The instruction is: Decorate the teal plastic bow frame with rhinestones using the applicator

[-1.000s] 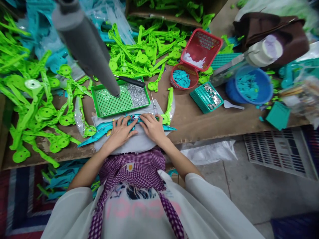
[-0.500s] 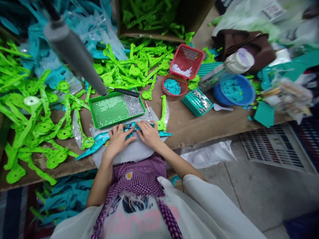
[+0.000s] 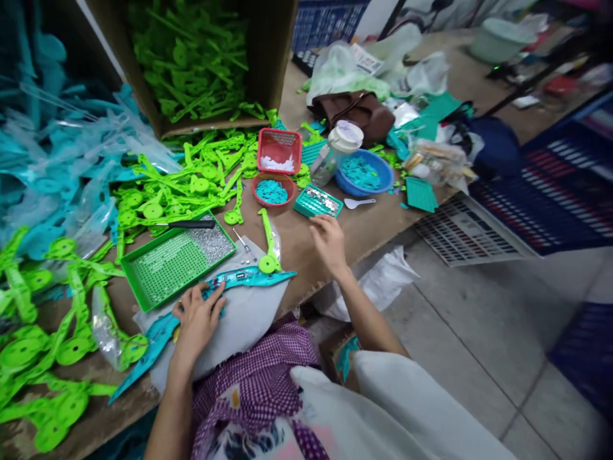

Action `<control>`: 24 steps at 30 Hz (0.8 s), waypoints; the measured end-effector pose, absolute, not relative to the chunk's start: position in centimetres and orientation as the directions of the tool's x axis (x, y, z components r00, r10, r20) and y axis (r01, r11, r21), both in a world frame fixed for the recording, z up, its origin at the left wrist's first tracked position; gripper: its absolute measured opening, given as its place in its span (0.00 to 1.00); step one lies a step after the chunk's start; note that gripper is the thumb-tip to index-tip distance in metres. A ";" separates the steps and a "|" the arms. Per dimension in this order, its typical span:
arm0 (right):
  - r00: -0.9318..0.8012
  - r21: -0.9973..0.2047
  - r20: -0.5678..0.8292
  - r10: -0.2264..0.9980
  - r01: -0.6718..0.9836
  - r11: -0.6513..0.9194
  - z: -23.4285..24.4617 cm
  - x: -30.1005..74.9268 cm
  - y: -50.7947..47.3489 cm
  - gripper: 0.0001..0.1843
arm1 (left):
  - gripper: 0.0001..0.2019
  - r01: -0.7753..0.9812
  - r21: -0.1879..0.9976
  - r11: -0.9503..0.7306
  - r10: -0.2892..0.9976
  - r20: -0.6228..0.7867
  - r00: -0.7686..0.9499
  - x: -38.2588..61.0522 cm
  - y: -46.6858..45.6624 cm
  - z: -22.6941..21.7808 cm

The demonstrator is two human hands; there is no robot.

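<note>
My left hand (image 3: pixel 197 319) lies flat with fingers spread on a long teal plastic part (image 3: pixel 239 279) that rests on a white cloth (image 3: pixel 249 316) at the bench's near edge. My right hand (image 3: pixel 328 241) is stretched out over the brown bench top, fingers loosely apart and holding nothing, just short of a small teal tray of silver discs (image 3: pixel 318 202). A green plastic arm (image 3: pixel 268 246) lies beside the teal part.
A green perforated tray (image 3: pixel 158 268) with silver bits and a black-handled tool (image 3: pixel 188 224) sits left of centre. Red baskets (image 3: pixel 279 151), a blue bowl (image 3: pixel 361 172), a white spoon (image 3: pixel 359 203), and piles of green parts (image 3: pixel 182 185) crowd the back. A cardboard box (image 3: pixel 211 61) stands behind.
My right hand has left the teal part and reached right toward the tray of silver discs. The left hand stays on the part. The view has swung to the right.
</note>
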State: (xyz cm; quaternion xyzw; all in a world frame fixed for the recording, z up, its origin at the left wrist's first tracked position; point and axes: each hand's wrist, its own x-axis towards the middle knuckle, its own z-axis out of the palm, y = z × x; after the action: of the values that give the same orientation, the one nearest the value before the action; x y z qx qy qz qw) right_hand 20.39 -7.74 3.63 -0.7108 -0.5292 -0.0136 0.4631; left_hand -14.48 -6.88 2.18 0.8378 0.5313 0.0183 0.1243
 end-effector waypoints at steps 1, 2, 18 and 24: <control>0.478 -0.668 0.484 0.733 0.743 -0.044 3.2 21.9 -8.0 0.16 | 0.19 0.889 0.211 -0.407 0.897 -0.092 0.432 -14.4 -6.9 2.1; 0.512 -0.685 0.470 0.719 0.725 -0.068 2.9 23.0 -8.4 0.15 | 0.19 0.894 0.195 -0.404 0.902 -0.081 0.425 -14.2 -7.0 2.0; -0.238 -0.676 0.321 0.917 0.621 0.398 5.2 7.7 0.9 0.13 | 0.21 0.937 0.204 -0.284 0.958 0.095 0.270 -12.7 -9.9 -1.6; -0.330 -0.597 0.217 0.919 0.700 0.392 7.0 0.6 13.3 0.13 | 0.21 0.917 0.265 -0.297 0.954 0.113 0.276 -12.6 -10.2 -2.0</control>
State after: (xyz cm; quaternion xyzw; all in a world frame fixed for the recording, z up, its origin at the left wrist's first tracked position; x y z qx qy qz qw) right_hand 0.58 13.31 6.99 -0.5126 -0.7897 0.2030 0.2692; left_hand -12.64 -10.24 -2.00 0.7954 0.5883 0.1257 0.0735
